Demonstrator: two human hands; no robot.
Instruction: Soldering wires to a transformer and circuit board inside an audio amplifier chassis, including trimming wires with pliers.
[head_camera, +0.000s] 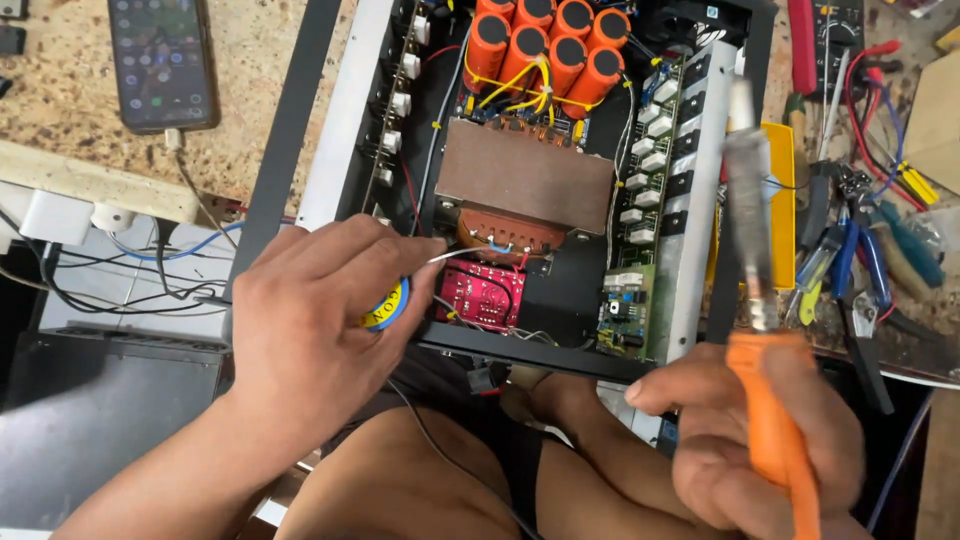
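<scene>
Speckled brown stone worktop (70, 90) carries a black smartphone (163, 62) at its far left corner and an open black metal amplifier chassis (540, 180) with orange cylindrical capacitors (545, 50) across its near edge. Left hand (310, 330) pinches a small blue-and-yellow solder spool (388, 305), fingers curled closed. Right hand (760, 450) grips an orange-handled soldering iron (760, 300), beside scattered pliers (860, 270).

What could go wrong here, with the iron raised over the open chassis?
The soldering iron in the right hand hangs above the circuit board and could touch components. The solder wire fed from the left hand ends near the transformer terminals, so stray solder might bridge them.
</scene>
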